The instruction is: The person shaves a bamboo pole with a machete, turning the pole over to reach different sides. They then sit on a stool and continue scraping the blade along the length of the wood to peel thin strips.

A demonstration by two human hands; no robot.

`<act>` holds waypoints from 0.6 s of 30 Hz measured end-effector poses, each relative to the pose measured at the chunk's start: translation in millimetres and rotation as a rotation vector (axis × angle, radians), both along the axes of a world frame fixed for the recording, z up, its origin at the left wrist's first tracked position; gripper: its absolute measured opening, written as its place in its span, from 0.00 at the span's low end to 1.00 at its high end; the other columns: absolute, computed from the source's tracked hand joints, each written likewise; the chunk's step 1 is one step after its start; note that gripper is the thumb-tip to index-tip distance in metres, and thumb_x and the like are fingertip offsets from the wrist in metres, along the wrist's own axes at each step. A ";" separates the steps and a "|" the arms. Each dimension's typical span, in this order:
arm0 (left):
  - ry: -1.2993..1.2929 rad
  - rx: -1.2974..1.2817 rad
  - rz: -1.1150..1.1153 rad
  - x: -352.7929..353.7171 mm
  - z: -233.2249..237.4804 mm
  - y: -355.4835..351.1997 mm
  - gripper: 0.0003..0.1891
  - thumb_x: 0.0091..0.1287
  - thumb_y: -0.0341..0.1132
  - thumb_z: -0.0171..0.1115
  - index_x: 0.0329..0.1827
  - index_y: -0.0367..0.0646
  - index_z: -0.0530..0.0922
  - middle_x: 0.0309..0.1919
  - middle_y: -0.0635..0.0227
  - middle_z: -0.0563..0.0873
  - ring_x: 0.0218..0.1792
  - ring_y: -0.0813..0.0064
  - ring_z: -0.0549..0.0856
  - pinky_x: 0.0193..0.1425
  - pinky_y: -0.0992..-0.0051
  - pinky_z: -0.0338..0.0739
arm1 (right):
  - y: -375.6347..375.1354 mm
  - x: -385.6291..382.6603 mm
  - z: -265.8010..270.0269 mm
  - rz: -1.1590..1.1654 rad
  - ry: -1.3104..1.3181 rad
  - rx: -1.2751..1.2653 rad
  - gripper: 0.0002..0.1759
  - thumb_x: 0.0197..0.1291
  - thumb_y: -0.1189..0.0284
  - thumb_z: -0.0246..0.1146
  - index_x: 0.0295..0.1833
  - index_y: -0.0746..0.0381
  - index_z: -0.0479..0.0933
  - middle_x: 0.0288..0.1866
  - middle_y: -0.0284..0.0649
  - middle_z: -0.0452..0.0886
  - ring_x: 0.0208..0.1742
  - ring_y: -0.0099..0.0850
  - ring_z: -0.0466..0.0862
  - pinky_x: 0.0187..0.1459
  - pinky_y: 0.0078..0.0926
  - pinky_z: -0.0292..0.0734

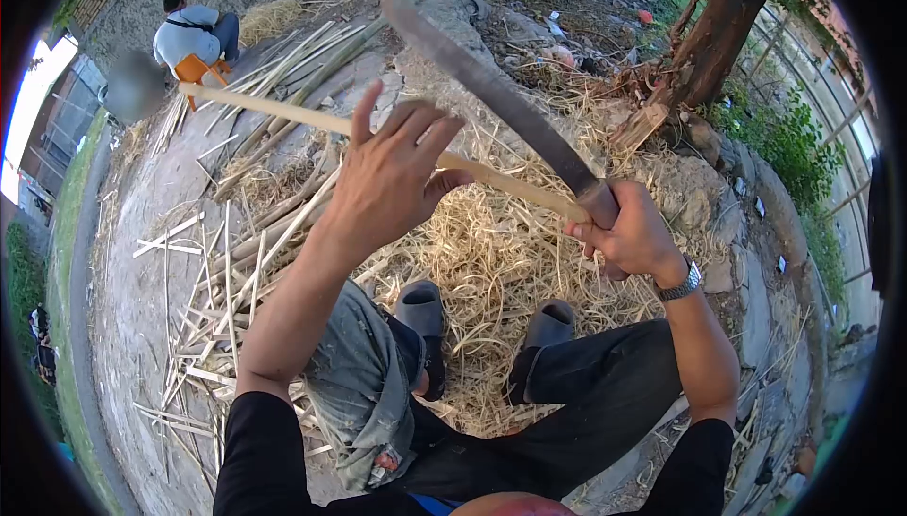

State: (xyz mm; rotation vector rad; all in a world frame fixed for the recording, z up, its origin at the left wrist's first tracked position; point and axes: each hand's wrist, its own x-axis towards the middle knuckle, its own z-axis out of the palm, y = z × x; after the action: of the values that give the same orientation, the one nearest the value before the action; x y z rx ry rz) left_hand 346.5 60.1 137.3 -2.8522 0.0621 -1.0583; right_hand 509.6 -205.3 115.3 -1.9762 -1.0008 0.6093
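A long pale split strip of bamboo or wood (293, 113) runs from the upper left down to the right, across both hands. My left hand (383, 176) is around the strip near its middle, some fingers raised. In my right hand (633, 232) is the handle of a long curved blade (510, 105), which points up and to the left above the strip. The strip's right end lies at the fingers of my right hand, close to the base of the blade.
Shavings (482, 261) cover the ground around my slippers (420, 313). Cut strips and poles (227, 299) lie at the left. A person (194, 39) sits on an orange chair (194, 69) at the upper left. A tree trunk (723, 34) stands at the upper right.
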 end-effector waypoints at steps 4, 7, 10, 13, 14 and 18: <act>0.281 -0.231 -0.146 -8.0 -16.2 16.6 0.14 0.67 0.45 0.72 0.44 0.44 0.87 0.37 0.63 0.90 0.39 0.54 0.89 0.44 0.59 0.81 | 0.5 1.5 -4.8 0.024 0.057 -0.019 0.08 0.61 0.79 0.73 0.41 0.69 0.81 0.30 0.41 0.87 0.29 0.26 0.90 0.32 0.27 0.82; 0.418 -0.307 -0.011 -22.0 -13.2 9.3 0.12 0.71 0.43 0.69 0.40 0.44 0.85 0.24 0.65 0.87 0.29 0.55 0.88 0.34 0.56 0.77 | 2.0 2.3 -8.7 0.061 -0.302 0.089 0.09 0.59 0.79 0.74 0.43 0.68 0.82 0.32 0.42 0.89 0.34 0.30 0.90 0.38 0.30 0.82; 0.463 -0.383 0.237 -24.0 -17.4 13.6 0.13 0.73 0.44 0.67 0.40 0.42 0.84 0.24 0.64 0.86 0.25 0.52 0.85 0.31 0.58 0.76 | 13.7 -9.5 0.0 -0.121 -0.611 0.434 0.13 0.57 0.79 0.75 0.46 0.69 0.82 0.48 0.45 0.90 0.37 0.36 0.90 0.42 0.33 0.82; 0.406 -0.592 0.163 -28.8 -22.9 23.6 0.11 0.77 0.38 0.62 0.42 0.38 0.81 0.24 0.62 0.87 0.20 0.61 0.85 0.28 0.61 0.75 | 10.1 -21.4 -4.3 -0.139 -0.220 0.460 0.15 0.63 0.74 0.75 0.50 0.68 0.80 0.51 0.46 0.89 0.32 0.32 0.89 0.37 0.28 0.82; 0.382 -0.747 0.074 -30.5 -22.9 24.8 0.10 0.78 0.36 0.61 0.42 0.36 0.81 0.24 0.62 0.88 0.20 0.66 0.86 0.27 0.64 0.76 | 10.5 -25.8 -6.6 -0.152 0.188 0.481 0.16 0.64 0.71 0.76 0.50 0.68 0.79 0.48 0.46 0.90 0.30 0.31 0.89 0.35 0.26 0.81; 0.681 -1.088 -0.056 -46.2 3.3 3.3 0.10 0.81 0.32 0.56 0.46 0.32 0.80 0.28 0.63 0.90 0.21 0.78 0.87 0.25 0.76 0.79 | 19.1 -34.8 -16.6 0.007 -0.287 0.402 0.20 0.63 0.64 0.79 0.46 0.67 0.78 0.22 0.35 0.80 0.22 0.22 0.80 0.26 0.24 0.74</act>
State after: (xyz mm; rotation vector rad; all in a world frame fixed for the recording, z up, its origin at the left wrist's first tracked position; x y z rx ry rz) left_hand 300.3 63.4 140.6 -4.0404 -0.5467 0.0332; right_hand 474.8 -186.2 98.7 -1.7255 -1.1978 0.1107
